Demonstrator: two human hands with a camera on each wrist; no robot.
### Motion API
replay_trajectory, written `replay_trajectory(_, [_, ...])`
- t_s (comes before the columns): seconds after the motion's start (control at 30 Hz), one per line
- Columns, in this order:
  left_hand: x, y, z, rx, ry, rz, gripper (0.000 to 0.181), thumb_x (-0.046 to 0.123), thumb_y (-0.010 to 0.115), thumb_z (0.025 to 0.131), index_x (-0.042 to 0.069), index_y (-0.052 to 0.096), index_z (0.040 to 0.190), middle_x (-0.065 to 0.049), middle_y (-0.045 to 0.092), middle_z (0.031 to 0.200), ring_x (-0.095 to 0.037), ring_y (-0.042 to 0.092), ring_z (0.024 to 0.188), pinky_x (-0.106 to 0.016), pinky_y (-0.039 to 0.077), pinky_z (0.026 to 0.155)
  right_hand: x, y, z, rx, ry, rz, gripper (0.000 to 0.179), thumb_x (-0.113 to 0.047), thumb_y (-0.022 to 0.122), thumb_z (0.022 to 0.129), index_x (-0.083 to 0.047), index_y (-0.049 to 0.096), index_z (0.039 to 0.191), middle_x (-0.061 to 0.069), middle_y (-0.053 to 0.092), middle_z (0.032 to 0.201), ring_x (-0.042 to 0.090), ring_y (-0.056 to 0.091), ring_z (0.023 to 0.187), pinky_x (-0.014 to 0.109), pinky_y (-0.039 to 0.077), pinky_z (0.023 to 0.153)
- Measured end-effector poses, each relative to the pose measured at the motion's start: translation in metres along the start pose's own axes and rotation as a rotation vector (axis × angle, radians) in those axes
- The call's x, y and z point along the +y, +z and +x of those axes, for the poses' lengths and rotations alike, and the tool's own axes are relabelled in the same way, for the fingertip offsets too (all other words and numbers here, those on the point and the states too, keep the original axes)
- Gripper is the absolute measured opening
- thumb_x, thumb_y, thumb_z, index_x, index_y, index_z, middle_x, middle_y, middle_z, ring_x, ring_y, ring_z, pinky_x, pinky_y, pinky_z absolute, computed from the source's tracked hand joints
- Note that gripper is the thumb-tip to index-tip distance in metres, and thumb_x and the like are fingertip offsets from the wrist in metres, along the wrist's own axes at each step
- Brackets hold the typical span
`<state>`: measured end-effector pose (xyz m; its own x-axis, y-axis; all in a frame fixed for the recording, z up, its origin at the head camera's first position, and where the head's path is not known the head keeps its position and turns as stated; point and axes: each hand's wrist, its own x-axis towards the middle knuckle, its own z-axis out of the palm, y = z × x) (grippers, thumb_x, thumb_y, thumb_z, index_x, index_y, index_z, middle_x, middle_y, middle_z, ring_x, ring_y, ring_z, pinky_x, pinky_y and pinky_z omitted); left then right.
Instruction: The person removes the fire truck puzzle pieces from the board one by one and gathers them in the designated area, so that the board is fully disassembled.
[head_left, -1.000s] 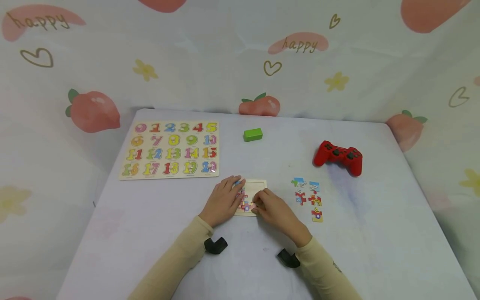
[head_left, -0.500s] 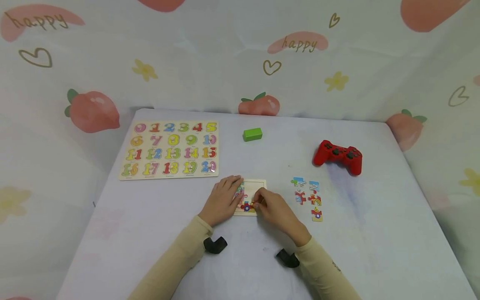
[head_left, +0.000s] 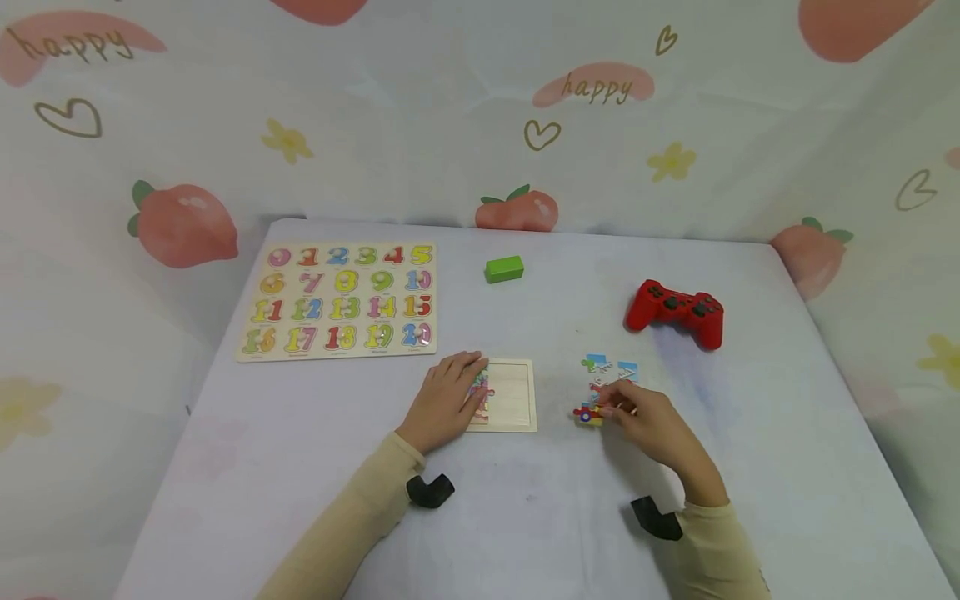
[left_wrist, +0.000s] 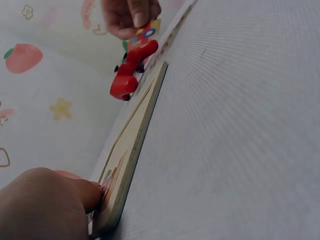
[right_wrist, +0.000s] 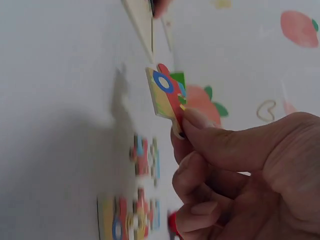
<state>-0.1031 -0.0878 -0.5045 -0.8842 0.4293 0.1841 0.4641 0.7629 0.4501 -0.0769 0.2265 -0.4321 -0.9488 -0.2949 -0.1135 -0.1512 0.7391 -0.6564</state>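
Observation:
In the head view, my left hand (head_left: 447, 396) lies with extended fingers on the left part of a small wooden jigsaw tray (head_left: 516, 393). Fitted pieces show beside those fingers; bare wood fills the tray's right part. Between thumb and index finger, my right hand (head_left: 651, 421) pinches a jigsaw piece (right_wrist: 167, 92), coloured red, yellow and blue with a blue ring. It is held above the table, right of the tray. Several loose jigsaw pieces (head_left: 597, 364) lie behind and beneath that hand, some hidden by it. In the left wrist view, my left thumb (left_wrist: 90, 195) touches the tray's fitted pieces.
A wooden number board (head_left: 352, 353) lies at the back left of the white table. Behind the tray is a green block (head_left: 504, 269). A red game controller (head_left: 675, 312) rests at the back right. A printed curtain (head_left: 420, 108) hangs behind the table.
My right hand has moved right, from the tray to beside the loose pieces, carrying the ringed jigsaw piece out of the tray. My left hand has stayed on the tray.

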Motion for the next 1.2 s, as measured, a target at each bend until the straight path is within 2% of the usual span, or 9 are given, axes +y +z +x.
replay_trajectory(0.13, [0.0, -0.001, 0.0, 0.003, 0.0, 0.0, 0.046, 0.032, 0.048, 0.099, 0.01, 0.048, 0.14, -0.006, 0.044, 0.142, -0.024, 0.037, 0.133, -0.044, 0.036, 0.103, 0.015, -0.008, -0.009, -0.028, 0.016, 0.011, 0.008, -0.008, 0.067, 0.088, -0.012, 0.065, 0.095, -0.002, 0.066, 0.083, 0.009, 0.054, 0.071, 0.022, 0.045, 0.056])
replay_trajectory(0.27, [-0.001, -0.001, 0.0, -0.007, -0.01, -0.005, 0.046, 0.032, 0.047, 0.099, 0.01, 0.048, 0.14, -0.005, 0.043, 0.143, -0.023, 0.036, 0.134, -0.044, 0.036, 0.104, 0.022, -0.006, -0.013, -0.042, 0.002, -0.008, 0.009, -0.007, 0.068, 0.087, -0.012, 0.065, 0.094, -0.004, 0.065, 0.083, 0.008, 0.054, 0.073, 0.021, 0.045, 0.06])
replay_trajectory(0.43, [-0.002, -0.001, 0.0, -0.005, -0.021, -0.015, 0.045, 0.033, 0.048, 0.099, 0.01, 0.05, 0.138, -0.004, 0.043, 0.144, -0.022, 0.036, 0.134, -0.043, 0.036, 0.104, 0.026, 0.0, -0.012, -0.013, -0.001, -0.04, 0.011, -0.004, 0.068, 0.086, -0.009, 0.066, 0.096, -0.004, 0.064, 0.083, 0.01, 0.053, 0.075, 0.022, 0.047, 0.063])
replay_trajectory(0.6, [-0.002, 0.0, 0.0, -0.007, -0.023, -0.01, 0.044, 0.034, 0.047, 0.099, 0.011, 0.05, 0.137, -0.003, 0.043, 0.144, -0.021, 0.035, 0.135, -0.043, 0.035, 0.105, 0.027, 0.004, -0.012, 0.002, 0.003, -0.069, 0.017, -0.005, 0.072, 0.083, -0.009, 0.064, 0.097, -0.004, 0.062, 0.084, 0.011, 0.052, 0.076, 0.022, 0.047, 0.066])
replay_trajectory(0.8, [-0.002, 0.0, 0.0, 0.012, -0.009, -0.01, 0.044, 0.032, 0.049, 0.099, 0.009, 0.051, 0.136, -0.004, 0.044, 0.144, -0.022, 0.036, 0.134, -0.043, 0.036, 0.104, 0.024, 0.008, -0.014, -0.03, -0.011, -0.108, 0.027, -0.009, 0.078, 0.078, -0.01, 0.063, 0.1, -0.002, 0.055, 0.087, 0.013, 0.051, 0.08, 0.023, 0.047, 0.068])
replay_trajectory(1.07, [0.0, 0.0, -0.001, 0.003, -0.017, -0.023, 0.043, 0.032, 0.049, 0.099, 0.01, 0.051, 0.136, -0.004, 0.044, 0.143, -0.022, 0.036, 0.134, -0.044, 0.036, 0.104, 0.018, 0.009, -0.014, -0.047, -0.017, -0.134, 0.025, -0.006, 0.077, 0.079, -0.009, 0.063, 0.1, -0.001, 0.057, 0.093, 0.012, 0.055, 0.084, 0.027, 0.051, 0.074])
replay_trajectory(1.2, [-0.001, 0.003, -0.001, 0.011, -0.014, -0.028, 0.043, 0.032, 0.049, 0.099, 0.01, 0.051, 0.136, -0.005, 0.044, 0.143, -0.023, 0.036, 0.134, -0.044, 0.036, 0.103, 0.016, 0.005, -0.015, -0.006, -0.04, -0.125, 0.026, -0.004, 0.076, 0.078, -0.008, 0.063, 0.1, 0.0, 0.058, 0.091, 0.012, 0.052, 0.08, 0.025, 0.048, 0.069])
